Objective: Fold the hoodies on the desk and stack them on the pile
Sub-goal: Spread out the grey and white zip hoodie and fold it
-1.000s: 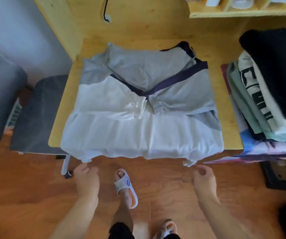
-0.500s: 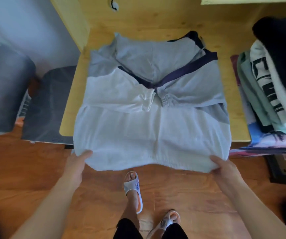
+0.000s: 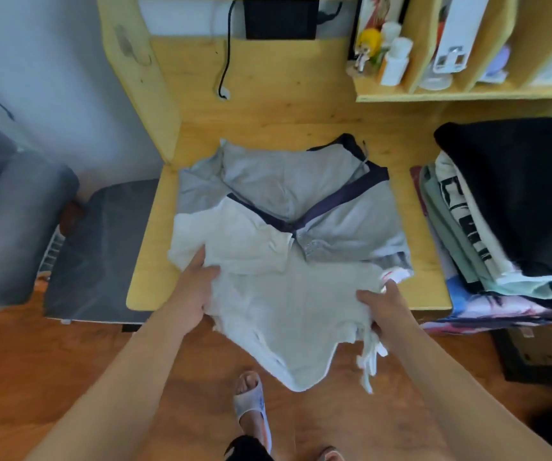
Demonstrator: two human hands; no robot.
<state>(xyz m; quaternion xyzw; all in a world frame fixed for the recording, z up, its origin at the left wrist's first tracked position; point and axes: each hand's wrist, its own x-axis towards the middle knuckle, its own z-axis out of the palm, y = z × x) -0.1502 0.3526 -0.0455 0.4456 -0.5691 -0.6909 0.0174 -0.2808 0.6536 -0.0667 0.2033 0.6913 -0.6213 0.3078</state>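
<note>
- Hoodie [image 3: 287, 207] lies spread on the wooden counter [image 3: 427, 287], sleeves crossed over its chest, hood toward the back wall.
- Its pale hem hangs off the near edge, above the floor.
- Your left hand [image 3: 194, 291] grips the hem's left corner, fingers curled into the cloth.
- Your right hand [image 3: 381, 307] grips the right corner, fingers closed round bunched fabric and drawstrings.
- Pile [image 3: 487, 227] of folded clothes sits at the counter's right end, just beside the hoodie.
</note>
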